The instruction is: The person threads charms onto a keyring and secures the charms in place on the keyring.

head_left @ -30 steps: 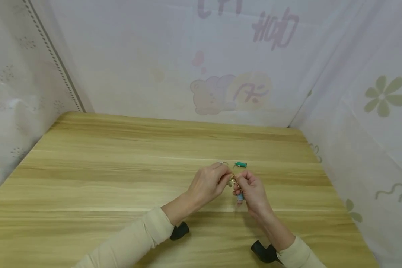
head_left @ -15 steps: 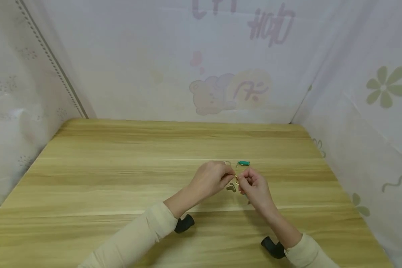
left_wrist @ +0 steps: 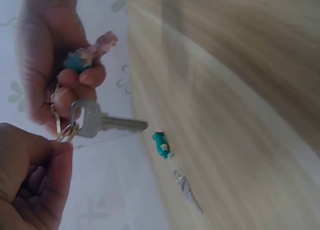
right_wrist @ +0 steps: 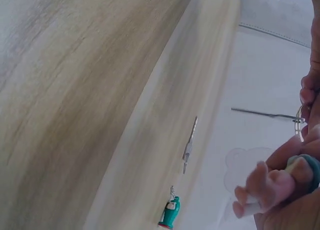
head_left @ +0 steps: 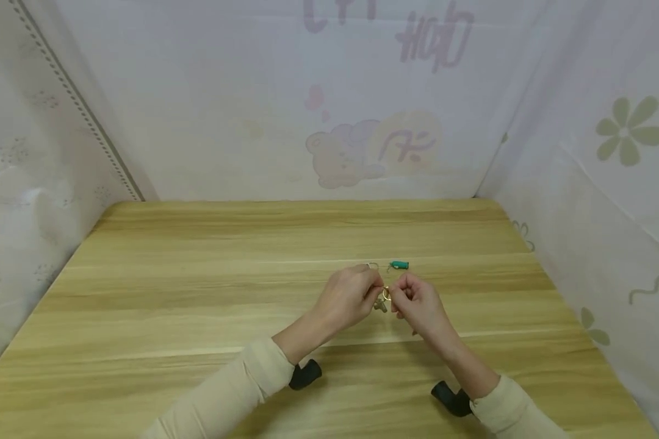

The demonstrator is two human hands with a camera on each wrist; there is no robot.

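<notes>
My left hand point(head_left: 345, 297) pinches a gold split ring point(head_left: 386, 294) between thumb and fingertip. A silver key point(left_wrist: 91, 121) hangs on the ring, its blade sticking out over the table in the left wrist view. My right hand point(head_left: 421, 306) grips the other side, at the ring and the gold chain point(left_wrist: 55, 109) joined to it. Against its curled fingers lies a small pink and blue figurine charm point(left_wrist: 104, 44), mostly hidden in the head view. Beyond the hands, a green figurine charm point(head_left: 399, 265) and a second key point(left_wrist: 187, 189) with a ring lie on the table.
The wood-grain table point(head_left: 208, 262) has pale printed cloth point(head_left: 225, 110) behind it and at both sides. Black curved pieces point(head_left: 306, 374) show beside each wrist, close to the sleeves.
The pink and blue charm, dangling below my right hand a second ago, is now tucked out of the head view. Both hands stay together at the ring; the key hangs plainly below it.
</notes>
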